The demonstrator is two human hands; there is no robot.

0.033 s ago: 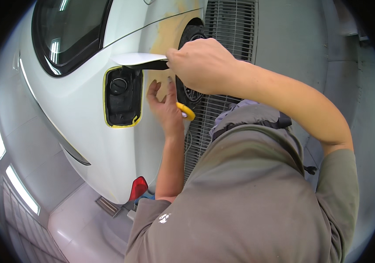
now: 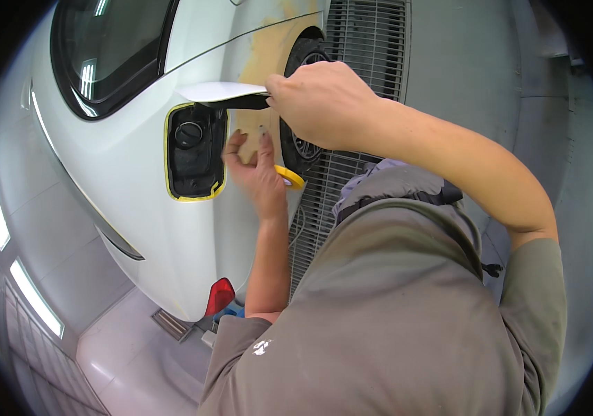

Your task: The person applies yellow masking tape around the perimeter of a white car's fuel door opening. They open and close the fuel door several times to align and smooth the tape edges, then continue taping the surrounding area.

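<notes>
My right hand (image 2: pixel 321 104) pinches the outer edge of the white fuel filler flap (image 2: pixel 224 91), which stands swung out from the car. Its fingertips are partly hidden behind the hand. Below the flap is my left hand (image 2: pixel 258 177), thumb and forefinger spread. A roll of yellow masking tape (image 2: pixel 289 177) sits against its far side, held by fingers that are mostly hidden. The black filler recess (image 2: pixel 198 166) lies just left of this hand, with a round fuel cap (image 2: pixel 188 134) in it. Yellow tape (image 2: pixel 167 156) runs around the recess's rim.
The white car body (image 2: pixel 130 163) fills the left, with a tan filler patch (image 2: pixel 263 52) near the wheel (image 2: pixel 303 62). A red tail light (image 2: pixel 220 296) is at the lower corner. A metal floor grating (image 2: pixel 369 41) runs beside the car.
My left hand has shifted slightly left, toward the recess, and the tape roll has moved with it. The right hand keeps its pinch on the flap.
</notes>
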